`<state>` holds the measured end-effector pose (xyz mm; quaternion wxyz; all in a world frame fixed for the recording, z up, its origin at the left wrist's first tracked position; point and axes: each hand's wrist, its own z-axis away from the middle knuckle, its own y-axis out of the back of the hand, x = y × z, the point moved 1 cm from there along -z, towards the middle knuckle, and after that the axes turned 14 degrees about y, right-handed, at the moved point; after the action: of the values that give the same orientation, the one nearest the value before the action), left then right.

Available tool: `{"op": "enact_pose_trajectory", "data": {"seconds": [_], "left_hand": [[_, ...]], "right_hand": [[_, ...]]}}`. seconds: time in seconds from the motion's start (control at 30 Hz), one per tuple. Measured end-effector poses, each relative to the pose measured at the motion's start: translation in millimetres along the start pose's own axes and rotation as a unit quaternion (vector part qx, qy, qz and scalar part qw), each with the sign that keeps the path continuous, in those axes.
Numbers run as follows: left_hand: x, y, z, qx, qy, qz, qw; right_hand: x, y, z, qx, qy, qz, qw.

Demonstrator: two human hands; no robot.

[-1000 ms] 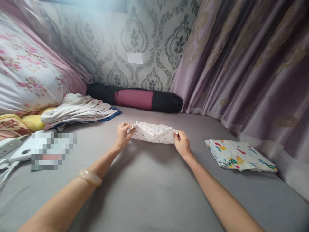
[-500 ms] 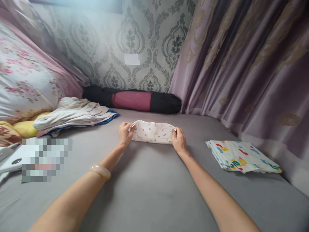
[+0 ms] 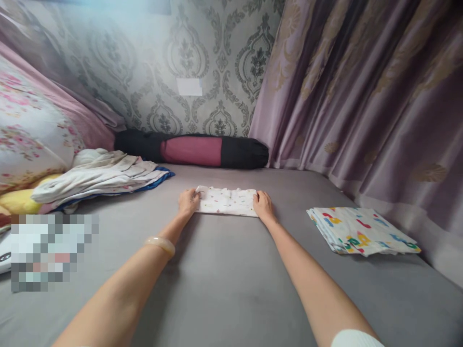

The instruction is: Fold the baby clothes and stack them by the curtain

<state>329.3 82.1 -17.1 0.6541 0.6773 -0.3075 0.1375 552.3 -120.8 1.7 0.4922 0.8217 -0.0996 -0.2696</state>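
A small white cloth [image 3: 227, 202] with a scattered print, folded into a wide strip, lies on the grey bed sheet [image 3: 224, 270] in front of me. It looks like a piece of clothing, but its kind is not clear. At its left end, my left hand [image 3: 188, 201] pinches the edge between thumb and fingers. My right hand [image 3: 264, 205] grips the opposite end the same way. The cloth is stretched fairly flat between both hands, its upper edge slightly uneven. A pale bangle [image 3: 161, 245] circles my left forearm.
To the right lies a folded cloth [image 3: 363, 230] with colourful figures. A crumpled pale cloth [image 3: 104, 176] and a floral pillow [image 3: 29, 125] are at the left, above a blurred-out object [image 3: 50, 250]. A long black and maroon bag [image 3: 191, 150] rests against the patterned wall.
The strip of cloth has gone from being held up with its top edge sagging to lying flatter on the bed. Both hands have lowered with it, and the view has shifted slightly right.
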Motion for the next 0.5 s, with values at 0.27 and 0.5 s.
{"op": "enact_pose_trajectory", "data": {"seconds": [0.27, 0.5], "left_hand": [[-2.6, -4.8, -4.2, 0.015, 0.056, 0.014, 0.998], [-5.6, -4.2, -9.9, 0.038, 0.055, 0.034, 0.997]], "right_hand": [[6.1, -10.1, -5.8, 0.012, -0.056, -0.011, 0.998], [7.0, -9.3, -8.1, 0.015, -0.062, -0.015, 0.998]]}}
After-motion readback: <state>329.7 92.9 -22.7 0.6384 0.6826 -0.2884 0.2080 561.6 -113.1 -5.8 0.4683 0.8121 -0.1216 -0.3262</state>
